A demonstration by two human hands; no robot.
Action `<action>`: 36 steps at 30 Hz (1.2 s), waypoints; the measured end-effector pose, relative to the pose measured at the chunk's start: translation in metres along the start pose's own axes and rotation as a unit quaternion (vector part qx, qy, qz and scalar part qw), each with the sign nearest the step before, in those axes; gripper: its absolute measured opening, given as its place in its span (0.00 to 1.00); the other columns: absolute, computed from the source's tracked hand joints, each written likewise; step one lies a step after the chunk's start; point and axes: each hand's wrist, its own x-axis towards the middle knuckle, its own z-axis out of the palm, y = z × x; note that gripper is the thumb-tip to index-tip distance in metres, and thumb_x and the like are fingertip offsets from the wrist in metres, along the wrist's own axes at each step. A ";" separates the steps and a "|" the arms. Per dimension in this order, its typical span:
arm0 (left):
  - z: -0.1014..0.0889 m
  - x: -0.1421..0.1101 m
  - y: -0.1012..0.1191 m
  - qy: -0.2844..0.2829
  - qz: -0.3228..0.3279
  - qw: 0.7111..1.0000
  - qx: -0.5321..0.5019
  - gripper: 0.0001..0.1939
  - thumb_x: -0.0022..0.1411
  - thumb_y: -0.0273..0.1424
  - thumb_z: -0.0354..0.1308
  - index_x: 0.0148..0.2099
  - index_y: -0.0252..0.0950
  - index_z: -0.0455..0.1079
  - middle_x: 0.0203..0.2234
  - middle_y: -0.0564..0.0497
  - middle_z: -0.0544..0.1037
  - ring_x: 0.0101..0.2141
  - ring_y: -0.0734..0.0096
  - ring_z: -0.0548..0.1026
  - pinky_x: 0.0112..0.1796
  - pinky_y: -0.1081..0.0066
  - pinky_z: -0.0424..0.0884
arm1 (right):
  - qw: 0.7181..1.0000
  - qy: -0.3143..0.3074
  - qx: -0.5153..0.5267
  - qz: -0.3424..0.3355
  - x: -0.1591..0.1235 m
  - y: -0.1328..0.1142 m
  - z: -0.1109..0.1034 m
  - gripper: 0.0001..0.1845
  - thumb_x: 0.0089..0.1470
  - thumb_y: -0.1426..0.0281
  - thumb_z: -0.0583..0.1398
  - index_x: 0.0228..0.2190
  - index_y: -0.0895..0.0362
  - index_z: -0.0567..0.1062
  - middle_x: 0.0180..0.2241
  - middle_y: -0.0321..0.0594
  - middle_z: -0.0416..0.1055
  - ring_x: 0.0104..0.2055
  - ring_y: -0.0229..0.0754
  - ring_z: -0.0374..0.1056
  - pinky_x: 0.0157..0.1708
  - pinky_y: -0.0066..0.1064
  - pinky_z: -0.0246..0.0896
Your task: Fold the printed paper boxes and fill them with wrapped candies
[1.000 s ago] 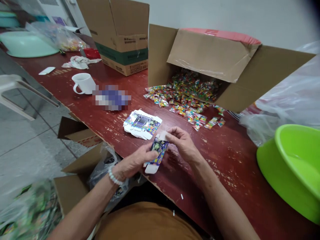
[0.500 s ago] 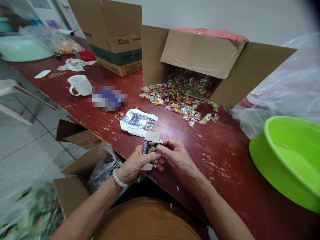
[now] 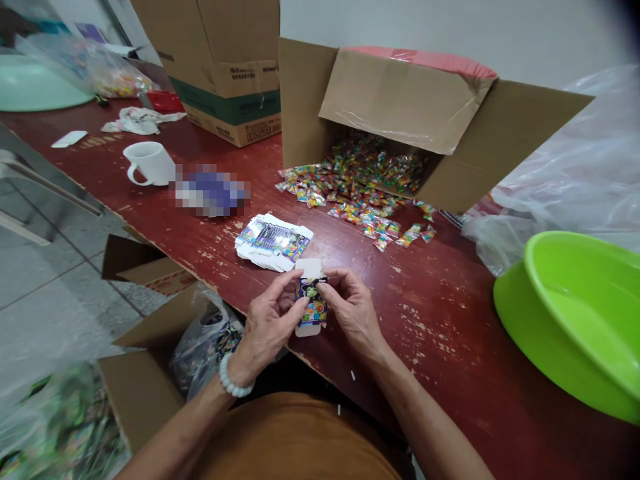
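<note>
Between my two hands is a small printed candy box (image 3: 313, 308), dark blue with a green cartoon figure, its white end flaps sticking out at top and bottom. My left hand (image 3: 273, 313) pinches its left side, thumb on the printed face. On the opposite edge, my right hand (image 3: 353, 308) grips it near the top with thumb and fingers. Just beyond lies a fanned stack of flat printed boxes (image 3: 273, 241) on the red table. Farther off, small wrapped candies (image 3: 357, 207) spill out of a cardboard box (image 3: 400, 110) lying on its side.
A green basin (image 3: 575, 320) stands at the right beside clear plastic sheeting (image 3: 565, 173). To the left are a white mug (image 3: 151, 164), a blurred blue item (image 3: 213, 192) and a crumpled cloth (image 3: 140, 121). Another carton (image 3: 225, 87) stands behind. Below the table edge sit an open carton (image 3: 143, 387) and plastic bags (image 3: 205, 340).
The small box has turned so its printed front faces me more squarely and upright. My left fingers have shifted up along its left edge. The view has swung slightly.
</note>
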 end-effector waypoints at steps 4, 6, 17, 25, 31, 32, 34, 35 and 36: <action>-0.006 0.007 0.000 -0.034 -0.045 0.997 -0.048 0.14 0.56 0.35 0.67 0.42 0.37 0.71 0.31 0.52 0.79 0.31 0.70 0.77 0.34 0.73 0.74 | 0.997 -0.028 0.027 0.063 0.005 0.000 -0.006 0.15 0.48 0.58 0.69 0.28 0.56 0.76 0.28 0.35 0.74 0.29 0.37 0.67 0.32 0.30 0.64; -0.008 0.009 0.001 -0.046 -0.050 0.997 -0.025 0.11 0.57 0.36 0.66 0.40 0.37 0.72 0.30 0.53 0.78 0.29 0.73 0.74 0.31 0.75 0.72 | 0.992 -0.052 0.049 0.100 0.010 -0.002 -0.011 0.15 0.45 0.59 0.71 0.26 0.56 0.76 0.28 0.35 0.74 0.28 0.37 0.67 0.31 0.30 0.63; -0.001 0.006 -0.001 -0.065 -0.152 0.968 -0.191 0.24 0.57 0.40 0.67 0.51 0.41 0.63 0.27 0.57 0.75 0.24 0.75 0.74 0.26 0.76 0.71 | 0.993 -0.097 -0.057 -0.022 0.011 -0.004 -0.018 0.12 0.50 0.59 0.69 0.29 0.55 0.79 0.30 0.37 0.76 0.31 0.39 0.70 0.32 0.30 0.65; 0.007 0.007 -0.002 -0.100 -0.262 0.935 -0.217 0.27 0.68 0.51 0.49 0.57 0.37 0.67 0.26 0.49 0.77 0.17 0.72 0.74 0.19 0.73 0.71 | 0.978 -0.127 -0.156 -0.047 0.007 -0.009 -0.014 0.09 0.56 0.61 0.64 0.32 0.54 0.78 0.36 0.40 0.79 0.29 0.38 0.72 0.34 0.33 0.68; 0.009 0.010 -0.003 -0.091 -0.205 0.969 -0.105 0.36 0.61 0.60 0.49 0.52 0.33 0.73 0.28 0.47 0.78 0.18 0.75 0.72 0.18 0.78 0.66 | 0.980 -0.150 0.031 0.124 0.022 -0.013 -0.010 0.14 0.44 0.61 0.71 0.28 0.57 0.76 0.30 0.38 0.79 0.19 0.36 0.69 0.18 0.28 0.64; 0.008 0.011 -0.004 -0.094 -0.199 0.971 -0.093 0.37 0.61 0.61 0.48 0.51 0.32 0.74 0.28 0.47 0.78 0.18 0.75 0.72 0.18 0.78 0.66 | 0.980 -0.142 0.050 0.126 0.022 -0.011 -0.009 0.14 0.43 0.62 0.71 0.27 0.57 0.76 0.31 0.39 0.79 0.19 0.37 0.69 0.18 0.29 0.65; 0.005 0.012 -0.007 -0.103 -0.187 0.974 -0.077 0.37 0.61 0.60 0.48 0.50 0.32 0.74 0.28 0.46 0.78 0.19 0.76 0.72 0.19 0.78 0.67 | 0.983 -0.131 0.067 0.113 0.020 -0.008 -0.009 0.13 0.44 0.63 0.71 0.26 0.57 0.76 0.34 0.40 0.80 0.21 0.37 0.70 0.19 0.29 0.66; 0.004 0.012 -0.008 -0.109 -0.182 0.974 -0.073 0.37 0.62 0.60 0.47 0.51 0.32 0.74 0.29 0.46 0.78 0.19 0.75 0.72 0.19 0.77 0.67 | 0.984 -0.131 0.063 0.101 0.018 -0.007 -0.010 0.12 0.46 0.63 0.70 0.27 0.56 0.76 0.35 0.40 0.80 0.21 0.37 0.70 0.19 0.30 0.66; 0.003 0.012 -0.009 -0.116 -0.178 0.975 -0.072 0.36 0.63 0.59 0.47 0.53 0.33 0.73 0.30 0.46 0.78 0.19 0.76 0.72 0.19 0.77 0.67 | 0.986 -0.135 0.048 0.083 0.015 -0.006 -0.010 0.11 0.48 0.62 0.69 0.27 0.56 0.77 0.37 0.41 0.80 0.22 0.37 0.70 0.20 0.30 0.67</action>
